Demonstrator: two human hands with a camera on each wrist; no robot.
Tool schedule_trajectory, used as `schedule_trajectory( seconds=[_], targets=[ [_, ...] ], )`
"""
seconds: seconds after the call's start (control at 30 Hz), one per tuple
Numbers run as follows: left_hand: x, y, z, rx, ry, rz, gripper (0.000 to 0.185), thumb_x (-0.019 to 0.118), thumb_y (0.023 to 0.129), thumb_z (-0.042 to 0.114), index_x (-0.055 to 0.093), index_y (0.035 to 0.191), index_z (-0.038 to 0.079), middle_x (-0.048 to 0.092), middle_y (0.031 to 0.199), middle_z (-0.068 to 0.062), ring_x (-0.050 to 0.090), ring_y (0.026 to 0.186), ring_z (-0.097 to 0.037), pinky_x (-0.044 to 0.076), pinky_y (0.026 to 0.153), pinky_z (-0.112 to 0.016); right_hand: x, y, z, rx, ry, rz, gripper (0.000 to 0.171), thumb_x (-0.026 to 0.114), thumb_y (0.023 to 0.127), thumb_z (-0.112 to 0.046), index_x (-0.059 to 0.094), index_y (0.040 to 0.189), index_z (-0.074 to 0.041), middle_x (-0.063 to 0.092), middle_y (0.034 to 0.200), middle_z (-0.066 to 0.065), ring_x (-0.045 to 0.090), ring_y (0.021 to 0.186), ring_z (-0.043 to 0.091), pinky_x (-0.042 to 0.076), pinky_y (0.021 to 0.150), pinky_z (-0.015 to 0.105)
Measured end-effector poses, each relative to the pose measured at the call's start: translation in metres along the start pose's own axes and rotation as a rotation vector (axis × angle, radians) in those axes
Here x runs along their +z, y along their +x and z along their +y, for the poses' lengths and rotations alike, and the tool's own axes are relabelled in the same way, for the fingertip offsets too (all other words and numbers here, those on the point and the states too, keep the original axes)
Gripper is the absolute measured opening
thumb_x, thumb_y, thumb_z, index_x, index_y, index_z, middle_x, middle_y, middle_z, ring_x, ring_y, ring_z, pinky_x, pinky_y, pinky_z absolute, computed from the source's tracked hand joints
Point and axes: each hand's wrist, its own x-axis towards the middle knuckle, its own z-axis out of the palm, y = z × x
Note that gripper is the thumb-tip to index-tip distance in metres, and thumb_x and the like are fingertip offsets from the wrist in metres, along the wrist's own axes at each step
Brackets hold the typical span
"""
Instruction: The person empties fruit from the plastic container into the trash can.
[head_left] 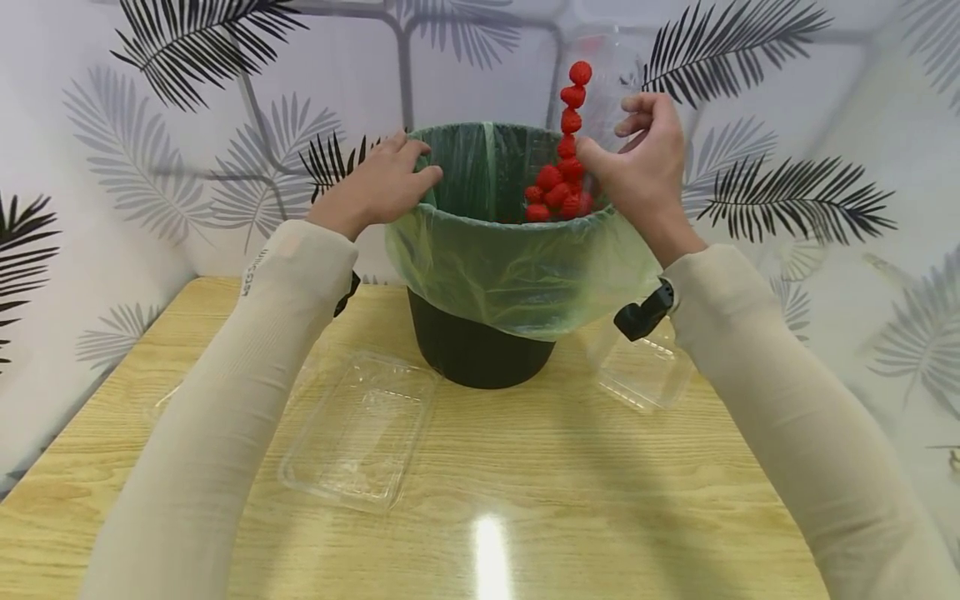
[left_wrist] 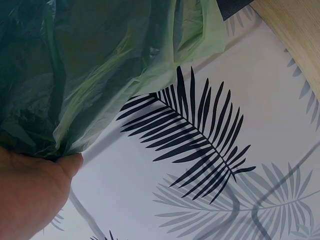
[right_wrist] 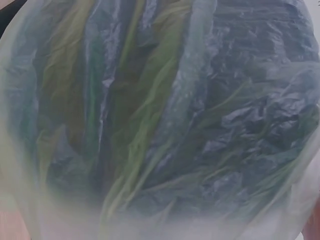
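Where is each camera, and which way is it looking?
Head: on the person's head, looking down and forward at the bin, strawberries and table; both hands and sleeves show.
Left wrist: on the left wrist, beside the green bag, facing the leaf wall; part of the left hand shows.
Right wrist: on the right wrist, looking down into the bag; hardly any of the person shows.
All three views share the green bag.

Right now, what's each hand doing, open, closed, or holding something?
Left hand: grips the green bin liner at the rim.
Right hand: holds a tipped clear container, red berries spilling.
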Motion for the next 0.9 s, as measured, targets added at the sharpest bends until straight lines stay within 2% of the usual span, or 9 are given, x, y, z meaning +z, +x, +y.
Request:
schedule_trajectory(
  seconds=[0.3,0.6,0.9],
  targets=[
    [0.0011,0.0012,0.0004,0.002,0.005,0.010,0.061,0.022,0.103,0.042,0.012,0.154,0.009,-0.011,0.159,-0.015,-0.009,0.147,-0.032,0.004,0.119,-0.051,-0.0028,0.0007,-0.0040,-0.067,-0.014,0.040,0.048,0.069,0.076,-0.027,0.051,0.117,-0.009,0.045,0.088,-0.012,0.046,0.068,0.006,0.039,0.067,0.018],
    [-0.0001,0.0015,0.0010,0.008,0.012,0.001,0.062,0.020,0.103,0.042,0.012,0.154,0.009,-0.011,0.160,-0.015,-0.010,0.148,-0.030,0.003,0.120,-0.051,-0.0036,0.0005,-0.0073,-0.079,-0.037,0.035,0.050,0.071,0.076,-0.028,0.052,0.119,-0.011,0.045,0.090,-0.014,0.046,0.068,0.002,0.039,0.068,0.017],
    [-0.0002,0.0024,-0.0017,0.015,0.010,0.004,0.061,0.020,0.103,0.042,0.013,0.154,0.008,-0.010,0.159,-0.016,-0.010,0.148,-0.029,0.003,0.120,-0.050,-0.0019,-0.0002,-0.0075,-0.150,-0.038,0.015,0.054,0.071,0.076,-0.028,0.050,0.122,-0.010,0.043,0.093,-0.013,0.045,0.071,0.004,0.040,0.070,0.018]
  ],
)
